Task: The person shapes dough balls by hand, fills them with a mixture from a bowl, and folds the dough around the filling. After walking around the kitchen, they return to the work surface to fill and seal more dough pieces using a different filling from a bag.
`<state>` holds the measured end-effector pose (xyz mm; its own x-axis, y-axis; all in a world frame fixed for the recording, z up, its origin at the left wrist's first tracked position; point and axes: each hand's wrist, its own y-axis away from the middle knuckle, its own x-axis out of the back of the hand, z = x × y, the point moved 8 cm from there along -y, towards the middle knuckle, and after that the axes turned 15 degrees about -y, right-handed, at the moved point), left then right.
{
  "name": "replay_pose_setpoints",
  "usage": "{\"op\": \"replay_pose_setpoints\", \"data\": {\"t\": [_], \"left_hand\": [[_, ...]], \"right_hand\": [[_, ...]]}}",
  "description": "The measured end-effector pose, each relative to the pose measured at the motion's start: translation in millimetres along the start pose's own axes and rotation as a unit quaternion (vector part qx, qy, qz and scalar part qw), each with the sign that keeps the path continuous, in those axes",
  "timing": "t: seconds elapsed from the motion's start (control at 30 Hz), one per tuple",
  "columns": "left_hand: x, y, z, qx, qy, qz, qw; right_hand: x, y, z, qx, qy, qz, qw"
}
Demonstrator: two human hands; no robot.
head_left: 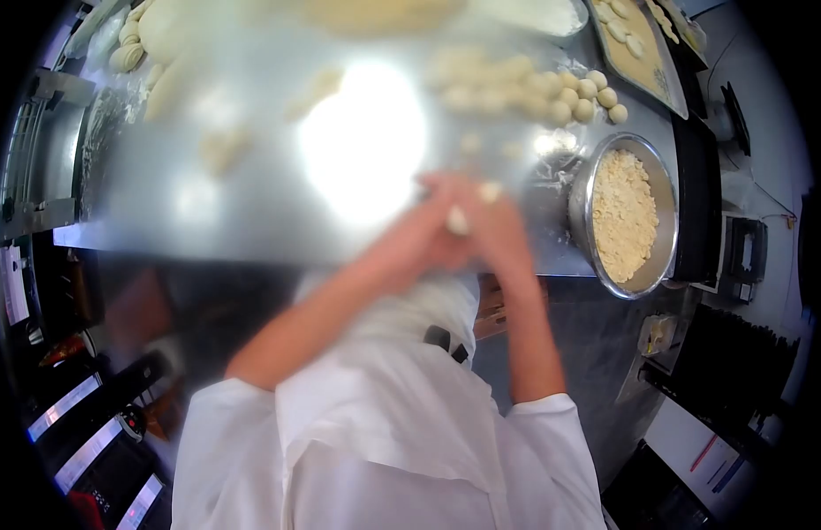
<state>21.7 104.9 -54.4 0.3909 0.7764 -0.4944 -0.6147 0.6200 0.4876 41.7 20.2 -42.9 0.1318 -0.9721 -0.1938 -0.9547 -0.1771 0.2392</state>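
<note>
My left hand (pixel 430 231) and my right hand (pixel 491 221) are brought together over the near edge of the metal table, both blurred. Between them shows a small pale piece of dough (pixel 458 221), with fingers closed around it; how each finger lies cannot be made out. Another pale bit (pixel 490 192) shows at the fingers of the right hand. To the right of my hands stands a metal bowl (pixel 582 208) with a crumbly yellowish filling (pixel 624 221). Beyond them, round dough balls (pixel 560 97) lie grouped on the table, the left ones smeared by blur.
A tray (pixel 662 75) with flat pale pieces sits at the far right. At the far left lie rolled dough (pixel 128 57) and larger pale dough (pixel 176 35). Bright glare (pixel 362 141) covers the middle of the metal table (pixel 278 203). A metal machine (pixel 52 150) borders the left side.
</note>
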Motion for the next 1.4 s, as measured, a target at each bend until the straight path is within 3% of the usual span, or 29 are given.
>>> {"op": "replay_pose_setpoints", "data": {"t": [0.13, 0.2, 0.27, 0.37, 0.43, 0.53, 0.77, 0.83, 0.93, 1.03, 1.07, 1.1, 1.17, 1.2, 1.23, 1.33, 1.37, 1.4], "left_hand": [[-4, -9, -5, -0.038, 0.091, 0.066, 0.993], [0, -9, -5, -0.027, 0.071, 0.068, 0.995], [3, -9, -3, -0.018, 0.043, 0.063, 0.997], [6, -8, 0, -0.008, 0.024, 0.047, 0.999], [3, -7, 0, 0.003, 0.051, 0.033, 0.998], [-1, -14, -9, 0.032, 0.016, -0.025, 0.999], [4, -10, -17, 0.055, -0.056, -0.005, 0.997], [5, -2, -3, 0.031, -0.114, 0.016, 0.993], [10, 7, -3, 0.022, -0.129, -0.022, 0.991], [1, 20, 0, -0.020, 0.018, -0.123, 0.992], [15, 19, -10, 0.022, 0.166, -0.066, 0.984], [27, 17, -12, 0.017, 0.200, -0.041, 0.979], [49, 8, -20, 0.011, 0.266, 0.003, 0.964], [52, 9, -16, -0.010, 0.294, -0.018, 0.956], [60, 12, -15, -0.020, 0.272, 0.008, 0.962], [77, 28, 3, -0.062, 0.174, 0.096, 0.978], [91, 33, 14, -0.116, -0.015, 0.177, 0.977], [98, 38, 24, -0.163, -0.204, 0.249, 0.933]], "right_hand": [[5, 5, 1, 0.083, -0.005, 0.088, 0.993], [7, 6, -1, 0.100, 0.026, 0.116, 0.988], [12, 7, -4, 0.072, -0.121, 0.069, 0.988], [24, 18, -31, 0.066, -0.084, 0.038, 0.994], [24, 23, -40, 0.100, 0.127, 0.011, 0.987], [20, 28, -46, 0.151, 0.218, 0.059, 0.962], [4, 28, -43, 0.283, 0.436, 0.057, 0.853], [9, 21, -29, 0.268, 0.472, 0.097, 0.834], [40, -9, 2, 0.223, 0.478, 0.191, 0.828], [58, -10, -13, 0.197, 0.363, 0.274, 0.868], [54, -5, -25, 0.182, 0.314, 0.284, 0.888], [53, -3, -29, 0.168, 0.263, 0.296, 0.903], [58, -7, -21, 0.197, 0.311, 0.293, 0.882], [57, -6, -19, 0.209, 0.324, 0.294, 0.875], [57, -6, -19, 0.223, 0.338, 0.293, 0.867], [67, 10, -9, 0.134, 0.245, 0.328, 0.903], [63, 13, -8, 0.131, 0.229, 0.315, 0.912], [59, 17, -5, 0.125, 0.214, 0.305, 0.920]]}}
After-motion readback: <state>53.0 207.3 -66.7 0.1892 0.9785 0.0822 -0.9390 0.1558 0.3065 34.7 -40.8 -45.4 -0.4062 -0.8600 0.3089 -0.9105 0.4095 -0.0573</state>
